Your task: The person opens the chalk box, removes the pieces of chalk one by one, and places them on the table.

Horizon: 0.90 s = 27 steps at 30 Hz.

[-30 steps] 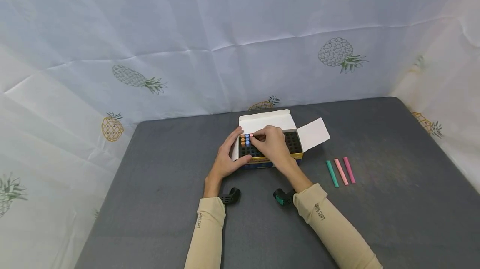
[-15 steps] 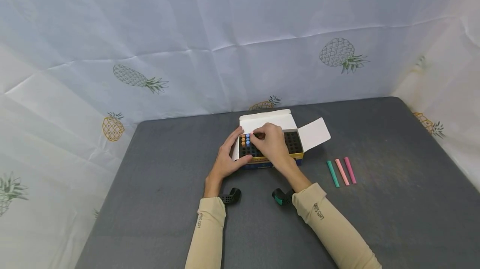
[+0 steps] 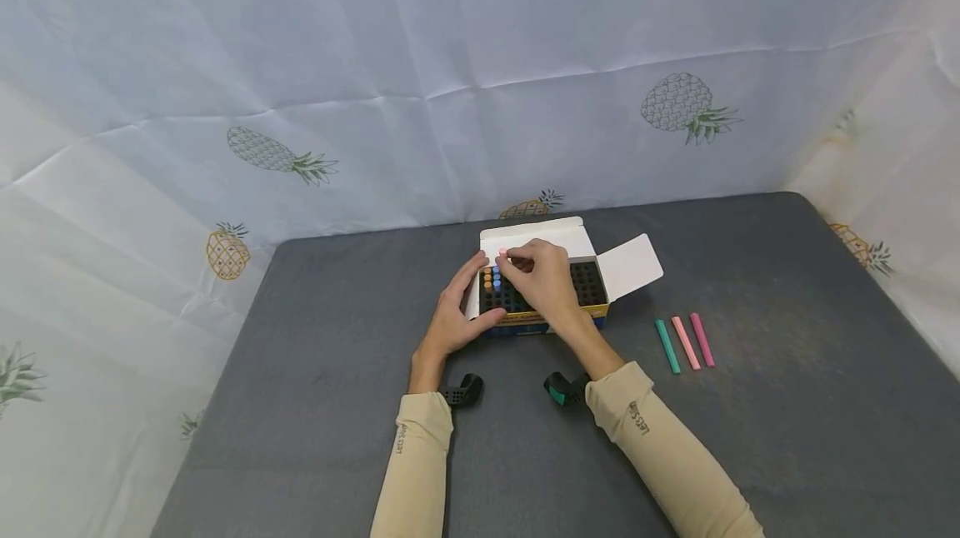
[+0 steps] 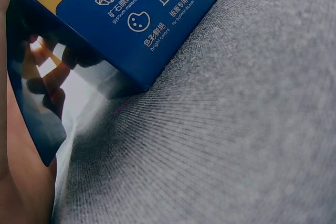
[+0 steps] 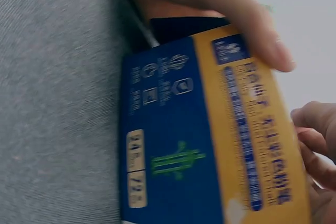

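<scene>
Pink chalk (image 3: 502, 254) pinched in right hand (image 3: 542, 276) grip, above box (image 3: 540, 320).

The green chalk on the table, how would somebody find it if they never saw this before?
Start at the open chalk box in the middle of the grey table, then look to its right. Three loose sticks lie side by side there. The green chalk is the one nearest the box; the two pink sticks beside it are farther away.

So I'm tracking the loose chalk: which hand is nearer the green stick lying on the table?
Right. The right hand is over the chalk box, pinching a pink chalk, closer to the green stick. The left hand grips the box's far left end.
</scene>
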Motion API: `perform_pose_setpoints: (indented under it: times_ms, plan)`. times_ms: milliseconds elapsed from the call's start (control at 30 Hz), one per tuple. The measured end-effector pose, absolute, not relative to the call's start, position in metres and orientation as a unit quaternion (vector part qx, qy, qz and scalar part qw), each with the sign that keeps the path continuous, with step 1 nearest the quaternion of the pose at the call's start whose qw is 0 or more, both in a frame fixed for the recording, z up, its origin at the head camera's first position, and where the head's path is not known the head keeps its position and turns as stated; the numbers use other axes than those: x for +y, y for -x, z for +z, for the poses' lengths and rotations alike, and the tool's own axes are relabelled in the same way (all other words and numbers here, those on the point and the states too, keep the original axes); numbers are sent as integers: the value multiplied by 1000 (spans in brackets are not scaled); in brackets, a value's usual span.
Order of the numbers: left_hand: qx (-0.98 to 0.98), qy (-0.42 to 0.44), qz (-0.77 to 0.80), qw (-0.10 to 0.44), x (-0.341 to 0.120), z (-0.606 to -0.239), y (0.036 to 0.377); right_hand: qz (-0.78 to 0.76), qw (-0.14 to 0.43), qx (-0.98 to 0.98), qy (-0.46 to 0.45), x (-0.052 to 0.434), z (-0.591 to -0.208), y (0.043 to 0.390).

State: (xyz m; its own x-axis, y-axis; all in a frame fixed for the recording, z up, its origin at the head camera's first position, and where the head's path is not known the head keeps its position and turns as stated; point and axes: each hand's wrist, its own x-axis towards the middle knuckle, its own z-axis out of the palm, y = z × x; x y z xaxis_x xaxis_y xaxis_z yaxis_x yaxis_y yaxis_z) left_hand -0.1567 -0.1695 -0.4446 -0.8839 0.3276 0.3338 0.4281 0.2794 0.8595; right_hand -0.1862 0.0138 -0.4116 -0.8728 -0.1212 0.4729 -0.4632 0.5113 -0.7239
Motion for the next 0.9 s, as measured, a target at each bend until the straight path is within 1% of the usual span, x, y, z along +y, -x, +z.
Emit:
perform_pose_setpoints:
  times_ms: [200, 433, 533, 700, 900]
  plan:
    - [-803, 229, -549, 45, -168, -443, 156, 494, 185, -832, -174, 20, -396, 181]
    - [-807, 230, -542, 56, -173, -476, 173, 506, 180, -826, -174, 26, -386, 169]
    - [-805, 231, -543, 61, -175, -482, 175, 508, 174, -823, -182, 27, -383, 162]
    - [-802, 238, -544, 66, -176, -484, 175, 521, 162, -814, -199, 28, -376, 148]
    - [-803, 241, -541, 74, -174, -484, 174, 519, 160, -811, -218, 31, -368, 133]
